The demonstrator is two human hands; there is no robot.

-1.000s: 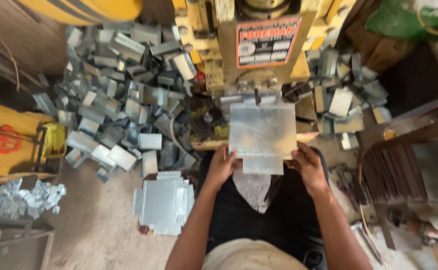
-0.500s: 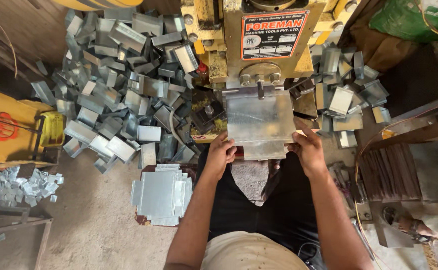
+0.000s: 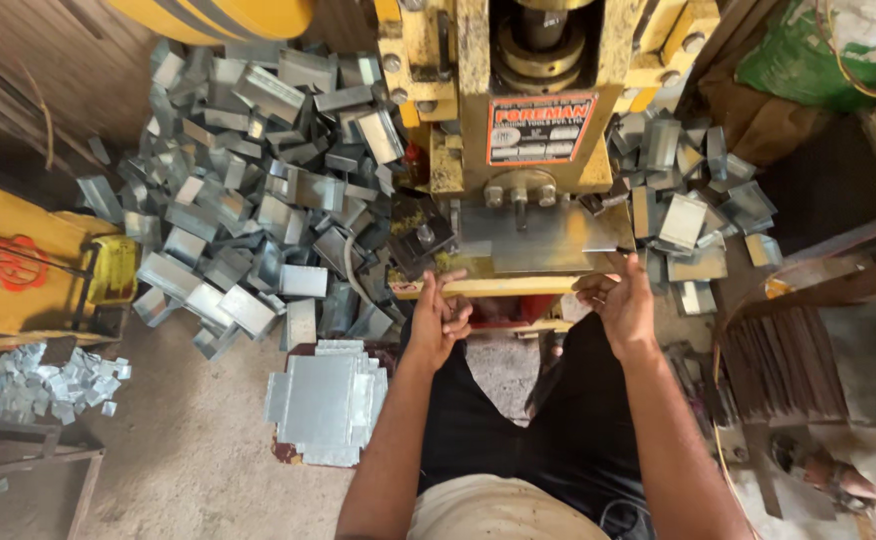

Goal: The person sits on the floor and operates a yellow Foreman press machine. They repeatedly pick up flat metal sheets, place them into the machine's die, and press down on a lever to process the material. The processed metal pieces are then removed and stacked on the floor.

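A flat grey metal sheet (image 3: 538,240) lies on the bed of a yellow press machine (image 3: 543,130), pushed in under its ram. My right hand (image 3: 620,305) is at the sheet's near right corner, with its fingertips on the edge. My left hand (image 3: 441,318) hovers just below the bed's front edge to the left. Its fingers are loosely curled and it holds nothing. My legs in dark trousers are below the bed.
A stack of flat notched metal blanks (image 3: 326,402) lies on the floor left of my knee. Heaps of bent metal boxes (image 3: 248,200) lie left of the press, with more bent boxes (image 3: 688,205) on its right. Small metal scraps (image 3: 38,382) sit far left, by a yellow frame (image 3: 28,265).
Both hands pushed the sheet forward from in front of the press onto the bed under the ram. My left hand has since come off the sheet.
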